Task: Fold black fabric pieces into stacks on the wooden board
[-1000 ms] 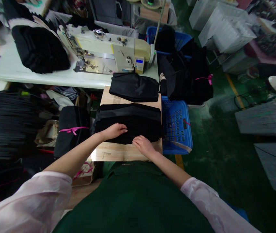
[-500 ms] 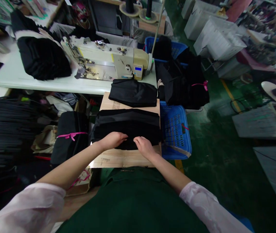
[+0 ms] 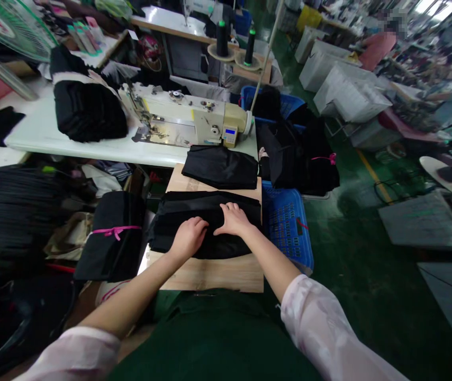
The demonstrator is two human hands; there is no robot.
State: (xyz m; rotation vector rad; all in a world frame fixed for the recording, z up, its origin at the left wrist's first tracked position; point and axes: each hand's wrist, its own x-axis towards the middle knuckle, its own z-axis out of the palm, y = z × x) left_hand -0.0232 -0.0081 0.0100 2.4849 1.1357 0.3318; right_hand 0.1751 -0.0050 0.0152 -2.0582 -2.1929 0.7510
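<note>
As a worker at a sewing station bends over a folded black cloth (image 3: 178, 227), the left hand (image 3: 188, 238) and right hand (image 3: 234, 219) lie open on it side by side, palms down and fingers close together, neither one gripping. The cloth sits on a pale wooden board (image 3: 210, 275), just in front of a second folded black piece (image 3: 220, 166); those are the two pieces on the board, though the layers in each cannot be counted.

Soft and limp by the look of it, with a faint sheen, the cloth would probably weigh little and could slip against itself. Its folded edges, supported from beneath, look the surest place to take hold.

Two black bundles tied with pink ribbon lie nearby, one left of the board (image 3: 110, 238), the other (image 3: 309, 169) heaped to the right beyond a blue plastic crate (image 3: 287, 227). A second blue crate (image 3: 273, 98) sits farther back. One industrial sewing machine (image 3: 182, 114) stands on a white worktop (image 3: 71, 151), beside a tall black stack (image 3: 87, 111), with two thread cones (image 3: 222, 39) behind. The worker wears a dark green apron (image 3: 218, 338) over pale pink sleeves (image 3: 321, 328).
</note>
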